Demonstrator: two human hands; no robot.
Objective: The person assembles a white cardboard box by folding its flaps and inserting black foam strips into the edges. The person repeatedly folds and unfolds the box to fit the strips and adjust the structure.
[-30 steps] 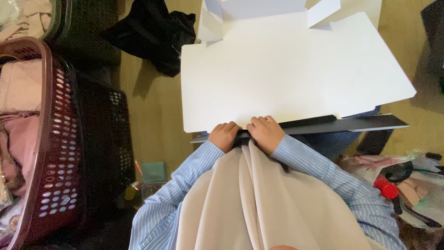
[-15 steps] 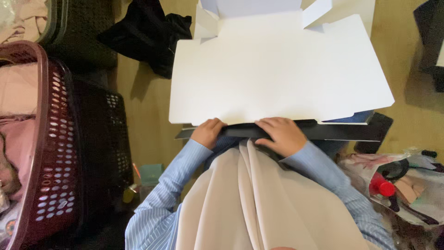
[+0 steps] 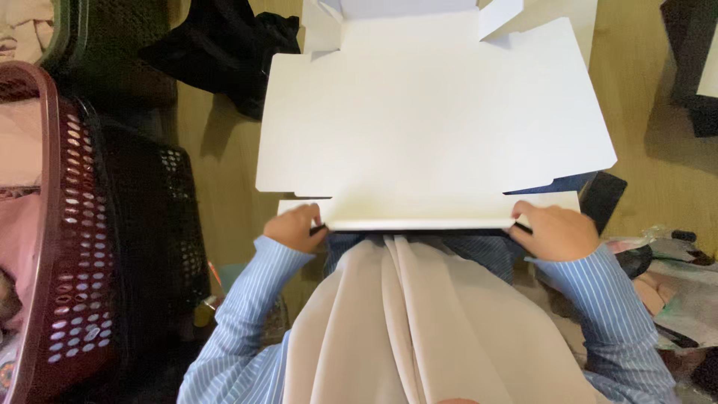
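Far left, a maroon basket [image 3: 56, 224] with pale cloth inside, a black basket [image 3: 153, 247] beside it, and a black garment [image 3: 224, 49] on the wood floor [image 3: 217, 179]. Left hand [image 3: 294, 227] pinches the near-left end of the folded front edge of a flat white box [image 3: 434, 127] — the box lies unfolded on the floor, just past the person's lap. Right hand [image 3: 555, 230] grips the same edge at its right end — clutter [image 3: 673, 269] lies far right.

Cardboard sheet's [image 3: 434, 120] top edge cropped
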